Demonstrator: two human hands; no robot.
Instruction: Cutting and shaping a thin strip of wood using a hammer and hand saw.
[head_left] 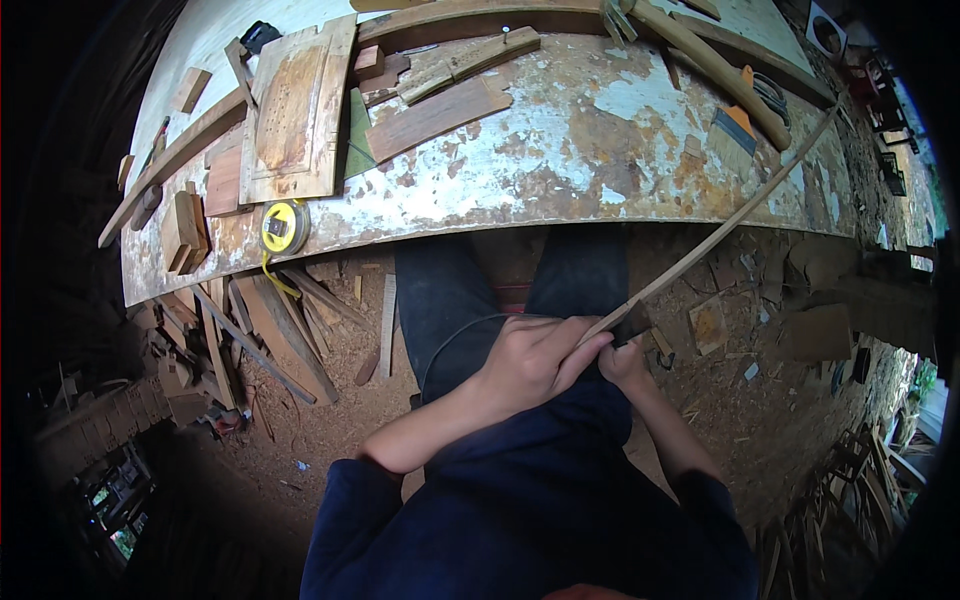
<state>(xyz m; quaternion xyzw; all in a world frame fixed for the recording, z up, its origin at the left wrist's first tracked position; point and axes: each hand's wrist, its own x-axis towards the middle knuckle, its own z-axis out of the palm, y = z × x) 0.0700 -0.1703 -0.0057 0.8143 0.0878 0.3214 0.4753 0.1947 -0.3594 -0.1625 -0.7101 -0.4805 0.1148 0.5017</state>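
Over my lap, my left hand is closed around the near end of a long, thin wooden strip. The strip slants up to the right, and its far end reaches across the right part of the worktable. Just right of my left hand, my right hand is closed below the strip. A small dark thing shows at its fingers, too hidden to name. A thin dark cord curves over my thigh toward my left hand.
A yellow tape measure sits at the table's front edge, its tape hanging over. Behind it lie a carved wooden panel and a flat board. An orange-and-blue scraper lies at right. Offcuts litter the floor at left.
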